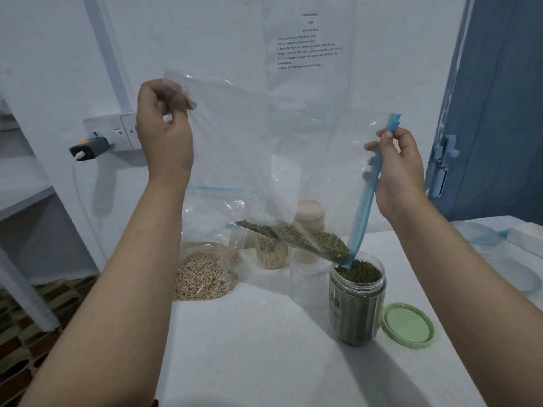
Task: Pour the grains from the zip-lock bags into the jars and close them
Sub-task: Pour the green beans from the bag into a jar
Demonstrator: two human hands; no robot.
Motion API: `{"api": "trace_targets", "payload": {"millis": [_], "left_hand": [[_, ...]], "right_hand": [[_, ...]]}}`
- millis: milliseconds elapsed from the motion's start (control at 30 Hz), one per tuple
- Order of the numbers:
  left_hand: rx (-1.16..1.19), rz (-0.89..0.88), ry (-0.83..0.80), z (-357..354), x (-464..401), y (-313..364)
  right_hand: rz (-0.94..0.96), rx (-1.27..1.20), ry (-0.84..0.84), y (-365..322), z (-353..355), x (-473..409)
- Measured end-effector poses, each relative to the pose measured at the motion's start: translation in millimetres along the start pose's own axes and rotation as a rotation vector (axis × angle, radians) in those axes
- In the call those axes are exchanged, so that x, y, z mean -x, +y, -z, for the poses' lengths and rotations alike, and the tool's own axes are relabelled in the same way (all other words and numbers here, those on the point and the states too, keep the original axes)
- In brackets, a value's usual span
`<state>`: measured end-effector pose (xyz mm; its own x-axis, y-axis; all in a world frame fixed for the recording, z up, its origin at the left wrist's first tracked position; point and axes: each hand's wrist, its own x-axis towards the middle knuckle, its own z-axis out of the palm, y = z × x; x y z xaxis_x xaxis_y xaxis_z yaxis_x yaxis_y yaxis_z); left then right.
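The pour of the green grains looks to be near its end. At the centre of the frame a large clear zip-lock bag (264,160) hangs tilted, held up by both hands: the left hand (164,133), upper left of centre, pinches a bottom corner of the bag between curled fingers and thumb, and the right hand (396,174), right of centre, pinches the blue zip strip (367,201) with thumb and fingers closed on it. The strip runs down to the mouth of the open jar (357,301), lower right of centre, and its lower end dips just inside the rim. The last mung beans (308,237) lie gathered along the bag's lower edge, sloping toward that jar, which is already filled almost to the top with the same beans. Its pale green lid (408,324) lies flat on the white table (249,348), just beside the jar to the right, so closing is not yet done. Left of centre stands a second zip-lock bag of pale beans (205,271), still holding its contents and apparently unpoured. Behind the held bag stand a small jar of light grains (270,255), an empty clear jar (308,277) and a closed jar with a beige lid (310,212). I judge one bag nearly emptied, one lid to fit, and at least one further bag to pour and close.
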<state>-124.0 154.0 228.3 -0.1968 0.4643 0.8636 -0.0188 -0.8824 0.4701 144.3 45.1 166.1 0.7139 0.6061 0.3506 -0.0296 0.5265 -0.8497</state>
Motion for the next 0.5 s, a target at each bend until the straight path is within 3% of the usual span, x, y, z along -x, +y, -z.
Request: {"api": "trace_targets", "payload": {"millis": [500], "left_hand": [[0.017,0.172,0.153,42.3,44.7,-27.4]], "right_hand": [[0.119,0.203,-0.183,9.1,-23.3,6.1]]}}
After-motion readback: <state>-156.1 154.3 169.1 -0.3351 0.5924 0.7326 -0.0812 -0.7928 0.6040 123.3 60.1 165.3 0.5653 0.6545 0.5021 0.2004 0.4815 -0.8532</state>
